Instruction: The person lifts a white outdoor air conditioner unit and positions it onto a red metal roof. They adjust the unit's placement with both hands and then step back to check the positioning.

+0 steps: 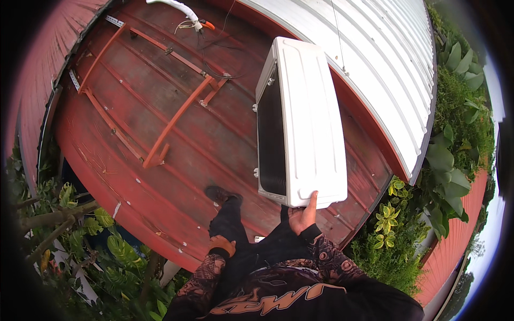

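A white air conditioner outdoor unit (313,117) stands on the red roof in front of me, with its dark finned side (271,134) turned left. At the unit's near end my right hand (304,216) grips the casing's lower edge, thumb up on the white panel. My left hand (223,244) rests on my thigh with nothing visible in it; its fingertips are partly hidden. Left of the unit, an orange-red metal frame (179,119) lies on the roof.
White wrapped piping (179,7) with loose wires and an orange piece (206,24) lies at the far end. A raised white corrugated roof (369,48) borders the right. Foliage lines the roof edges at the lower left and right (388,216). My shoe (222,195) is on the red sheeting.
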The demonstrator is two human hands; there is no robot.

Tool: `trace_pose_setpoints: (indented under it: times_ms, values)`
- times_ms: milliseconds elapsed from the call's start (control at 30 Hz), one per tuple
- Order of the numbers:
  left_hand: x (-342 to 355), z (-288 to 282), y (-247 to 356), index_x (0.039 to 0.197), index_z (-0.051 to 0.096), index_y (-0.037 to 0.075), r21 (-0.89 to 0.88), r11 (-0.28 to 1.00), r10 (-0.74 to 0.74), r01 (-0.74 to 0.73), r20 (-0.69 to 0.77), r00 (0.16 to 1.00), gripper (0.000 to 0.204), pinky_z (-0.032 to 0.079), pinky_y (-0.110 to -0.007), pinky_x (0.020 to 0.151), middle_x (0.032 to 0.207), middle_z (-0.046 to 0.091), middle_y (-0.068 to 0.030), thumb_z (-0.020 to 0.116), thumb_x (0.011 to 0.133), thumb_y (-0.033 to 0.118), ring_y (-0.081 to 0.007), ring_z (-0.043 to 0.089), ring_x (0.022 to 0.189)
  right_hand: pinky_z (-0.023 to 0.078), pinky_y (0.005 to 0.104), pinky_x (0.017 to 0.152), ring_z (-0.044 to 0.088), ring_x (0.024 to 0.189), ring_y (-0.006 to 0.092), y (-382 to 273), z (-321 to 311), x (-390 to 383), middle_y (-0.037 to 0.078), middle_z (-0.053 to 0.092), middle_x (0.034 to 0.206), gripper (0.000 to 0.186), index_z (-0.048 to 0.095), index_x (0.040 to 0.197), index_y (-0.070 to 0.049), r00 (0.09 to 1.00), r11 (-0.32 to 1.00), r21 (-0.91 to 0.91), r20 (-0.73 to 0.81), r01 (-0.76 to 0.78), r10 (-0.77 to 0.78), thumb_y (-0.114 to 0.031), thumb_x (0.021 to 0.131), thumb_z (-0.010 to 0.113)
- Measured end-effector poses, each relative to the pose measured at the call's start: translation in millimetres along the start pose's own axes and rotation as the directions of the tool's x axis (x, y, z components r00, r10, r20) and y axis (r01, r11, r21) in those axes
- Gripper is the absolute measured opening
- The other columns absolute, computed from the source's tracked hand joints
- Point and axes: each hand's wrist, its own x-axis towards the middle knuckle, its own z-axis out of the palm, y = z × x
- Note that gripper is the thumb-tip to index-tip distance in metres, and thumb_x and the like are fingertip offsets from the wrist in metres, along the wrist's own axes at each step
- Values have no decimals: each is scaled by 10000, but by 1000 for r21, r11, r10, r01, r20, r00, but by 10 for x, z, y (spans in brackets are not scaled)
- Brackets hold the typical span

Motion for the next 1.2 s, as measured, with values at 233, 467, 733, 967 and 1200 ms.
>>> trace_pose_setpoints:
  times_ms: [233,467,733,967,1200]
  values:
    - [36,-518,801,1232,551,-53,-802,362,498,-476,-266,826,663,462,-375,980,1131,655,-216,499,980,559,-309,610,1133,412,386,967,498,1135,213,771,106,-203,35,485,1295,801,456,1352,-133,974,942,257,-7,-218,227,-689,814,666]
    - [45,-618,1178,1190,621,-32,-791,461,174,-402,-364,915,748,448,-414,970,1096,669,-241,369,980,641,-366,612,1127,370,456,1111,476,1283,313,1167,347,-266,122,517,1380,704,453,1387,-92,954,910,339,261,-237,151,-633,942,519]
    - [498,-647,890,1219,576,-83,-801,474,219,-366,-296,930,751,394,-414,1035,1244,598,-286,224,1043,556,-392,548,1205,322,448,1142,423,1337,296,1522,304,-138,99,494,1417,738,445,1413,-95,872,856,247,321,-454,370,-639,924,543]
    - [784,-606,805,1254,543,-81,-851,439,48,-287,-297,954,827,381,-468,1054,1250,571,-335,189,1012,626,-463,518,1223,278,476,1158,418,1362,303,1811,294,22,117,457,1481,949,369,1476,-46,760,809,46,377,-586,529,-761,864,485]
    - [906,-556,566,1220,554,-61,-834,444,98,-329,-320,942,707,382,-449,1030,1250,572,-303,195,1055,526,-437,508,1228,275,493,1162,410,1374,313,2104,188,127,110,454,1487,1024,393,1461,-35,717,797,-82,389,-599,579,-824,813,466]
